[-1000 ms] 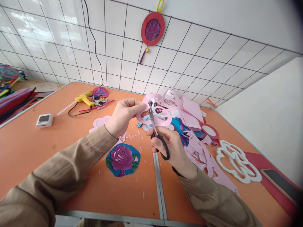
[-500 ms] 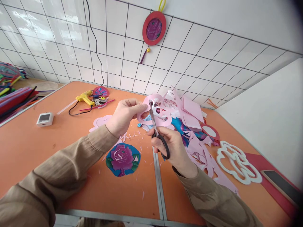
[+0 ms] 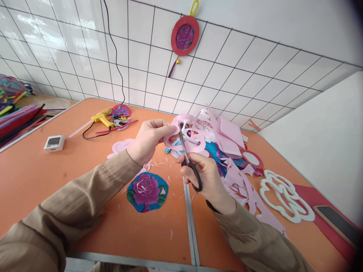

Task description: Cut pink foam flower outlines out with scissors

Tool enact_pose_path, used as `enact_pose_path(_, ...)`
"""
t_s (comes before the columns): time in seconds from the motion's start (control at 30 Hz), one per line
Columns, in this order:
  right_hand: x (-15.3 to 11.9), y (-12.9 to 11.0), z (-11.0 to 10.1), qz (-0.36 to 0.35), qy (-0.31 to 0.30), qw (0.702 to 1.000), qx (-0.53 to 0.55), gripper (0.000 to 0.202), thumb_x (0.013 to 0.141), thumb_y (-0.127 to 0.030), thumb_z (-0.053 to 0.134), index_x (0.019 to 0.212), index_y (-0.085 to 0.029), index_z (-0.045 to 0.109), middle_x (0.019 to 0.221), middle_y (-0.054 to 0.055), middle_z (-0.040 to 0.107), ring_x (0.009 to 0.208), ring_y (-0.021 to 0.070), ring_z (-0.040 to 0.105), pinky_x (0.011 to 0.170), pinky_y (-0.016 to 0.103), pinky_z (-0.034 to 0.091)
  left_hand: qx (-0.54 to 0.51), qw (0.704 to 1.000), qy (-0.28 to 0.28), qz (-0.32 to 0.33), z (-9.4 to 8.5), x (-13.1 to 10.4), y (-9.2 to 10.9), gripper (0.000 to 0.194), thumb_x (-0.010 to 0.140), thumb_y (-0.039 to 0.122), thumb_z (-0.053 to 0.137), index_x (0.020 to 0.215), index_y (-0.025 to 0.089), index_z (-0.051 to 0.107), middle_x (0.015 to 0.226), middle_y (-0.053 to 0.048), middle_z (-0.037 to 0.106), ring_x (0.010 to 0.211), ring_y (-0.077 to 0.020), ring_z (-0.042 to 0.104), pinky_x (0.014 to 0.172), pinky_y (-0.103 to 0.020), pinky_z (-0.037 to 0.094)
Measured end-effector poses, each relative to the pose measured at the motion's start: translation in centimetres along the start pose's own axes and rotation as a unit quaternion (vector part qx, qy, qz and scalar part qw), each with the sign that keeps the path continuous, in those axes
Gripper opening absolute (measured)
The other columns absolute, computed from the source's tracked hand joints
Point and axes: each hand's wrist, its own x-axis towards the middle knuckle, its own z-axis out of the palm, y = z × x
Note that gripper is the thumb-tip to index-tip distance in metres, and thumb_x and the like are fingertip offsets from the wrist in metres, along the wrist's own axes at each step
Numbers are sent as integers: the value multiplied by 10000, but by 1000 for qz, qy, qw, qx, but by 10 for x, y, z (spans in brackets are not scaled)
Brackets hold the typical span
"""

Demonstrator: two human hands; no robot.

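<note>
My left hand (image 3: 154,138) pinches the edge of a pink paper cutout (image 3: 173,143) with a wavy outline and an open middle, held above the table. Black-handled scissors (image 3: 195,175) sit in my right hand (image 3: 208,173), with their blades pointing up and away against the cutout's inner edge. Below my left wrist lies a rounded piece of blue fabric with a purple flower (image 3: 147,192), with small pink scraps on it. Another pink cutout (image 3: 120,147) rests behind my left wrist, partly hidden by it.
Pink paper scraps (image 3: 244,189) and a folded pink sheet (image 3: 229,136) pile up on the right. Beyond them lie a white cloud-shaped frame (image 3: 283,196) and a phone (image 3: 338,224). A yellow glue gun (image 3: 103,118) and a small white device (image 3: 54,143) are on the left.
The scissors' handles have shifted very slightly in my right hand, the blades staying at the cutout's inner edge. My left hand keeps its pinch in nearly the same place.
</note>
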Motion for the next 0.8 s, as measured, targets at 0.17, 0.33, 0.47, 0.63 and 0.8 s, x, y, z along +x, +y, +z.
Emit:
enact_pose_path(0.17, 0, 0, 0, 2, -3, 1000, -6, 474, 657, -557, 855, 811, -166, 636, 512, -68, 459, 432, 87, 450, 434, 216, 355, 6, 1000, 5, 1, 1, -1, 1, 294, 712, 207, 718, 492, 153, 531, 543, -30, 599, 531, -113, 560, 550, -249, 422)
enact_pose_path(0.33, -1, 2, 0, -1, 0, 1000, -7, 447, 667, -524, 854, 822, -163, 641, 507, -66, 466, 433, 89, 447, 442, 222, 356, -7, 1000, 13, 0, 1, -1, 1, 267, 696, 197, 719, 498, 148, 547, 541, -35, 615, 536, -116, 579, 561, -245, 448)
enact_pose_path(0.47, 0, 4, 1, -2, 2, 1000, -9, 432, 667, -510, 850, 822, -169, 637, 511, -68, 470, 430, 87, 448, 440, 222, 360, -10, 1000, 8, -2, 1, -1, 0, 236, 707, 190, 703, 514, 140, 577, 536, -36, 616, 527, -111, 578, 542, -235, 435)
enact_pose_path(0.63, 1, 5, 1, -4, 8, 1000, -21, 437, 665, -537, 838, 807, -177, 635, 512, -71, 464, 420, 85, 446, 430, 225, 365, -31, 999, 16, -16, 3, -2, 0, 217, 702, 180, 709, 529, 136, 585, 539, -29, 614, 526, -108, 584, 554, -234, 450)
enact_pose_path(0.8, 1, 4, 1, -6, 7, 999, -38, 434, 688, -551, 823, 820, -182, 636, 522, -65, 466, 433, 93, 458, 440, 236, 381, -39, 999, 11, -19, 3, -2, 0, 217, 697, 186, 714, 530, 134, 587, 543, -28, 612, 519, -101, 576, 546, -230, 446)
